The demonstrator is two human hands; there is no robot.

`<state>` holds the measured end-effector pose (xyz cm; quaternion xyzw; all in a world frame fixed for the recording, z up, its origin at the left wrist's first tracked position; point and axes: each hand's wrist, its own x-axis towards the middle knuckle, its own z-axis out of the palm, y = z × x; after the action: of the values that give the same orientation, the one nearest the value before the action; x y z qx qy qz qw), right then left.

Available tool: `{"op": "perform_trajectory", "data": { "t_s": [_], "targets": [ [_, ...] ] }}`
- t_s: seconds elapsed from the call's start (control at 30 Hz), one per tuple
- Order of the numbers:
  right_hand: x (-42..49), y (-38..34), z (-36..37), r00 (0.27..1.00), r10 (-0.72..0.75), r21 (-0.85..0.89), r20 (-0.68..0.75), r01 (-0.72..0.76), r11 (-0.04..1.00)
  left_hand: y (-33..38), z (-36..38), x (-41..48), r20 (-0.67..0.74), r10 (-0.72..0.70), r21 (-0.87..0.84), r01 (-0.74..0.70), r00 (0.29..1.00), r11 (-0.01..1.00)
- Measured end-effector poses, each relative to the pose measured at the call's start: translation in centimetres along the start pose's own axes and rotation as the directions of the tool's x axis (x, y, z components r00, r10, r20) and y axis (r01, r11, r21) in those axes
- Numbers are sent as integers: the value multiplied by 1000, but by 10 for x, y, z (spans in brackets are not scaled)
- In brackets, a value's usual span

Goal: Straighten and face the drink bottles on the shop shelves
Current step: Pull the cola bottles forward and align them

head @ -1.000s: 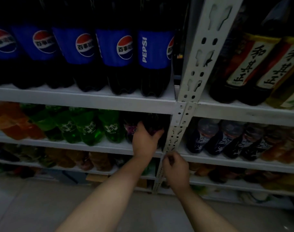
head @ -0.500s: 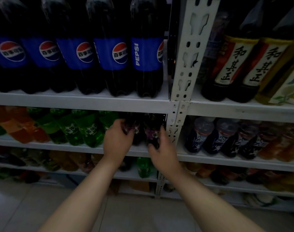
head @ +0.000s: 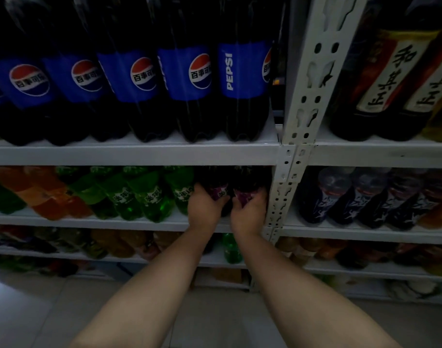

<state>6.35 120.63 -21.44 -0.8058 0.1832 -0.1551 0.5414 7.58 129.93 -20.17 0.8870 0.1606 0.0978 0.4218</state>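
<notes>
just left of the white upright post [head: 281,197], on the second shelf [head: 89,223], the left hand [head: 204,209] and right hand [head: 247,212] each wrap one of two dark purple-labelled bottles [head: 221,193].

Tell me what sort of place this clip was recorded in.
Most likely a small shop's drinks aisle: white slotted metal shelving, a row of Pepsi bottles facing out, and green soda bottles on the tier below.
</notes>
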Motion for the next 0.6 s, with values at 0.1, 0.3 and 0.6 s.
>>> {"op": "perform_trajectory", "data": {
  "t_s": [0.1,0.3,0.6],
  "targets": [
    [-5,3,7,994,32,-71,-100,-39,997,-6,-1,1,-24,68,66,-66,997,996],
    [-19,-1,20,962,79,-29,-262,-90,996,-10,-8,7,23,144,211,-146,989,967],
    [-16,-3,12,989,-10,36,-148,15,999,-18,-13,10,79,205,188,-217,975,958]
  ]
}}
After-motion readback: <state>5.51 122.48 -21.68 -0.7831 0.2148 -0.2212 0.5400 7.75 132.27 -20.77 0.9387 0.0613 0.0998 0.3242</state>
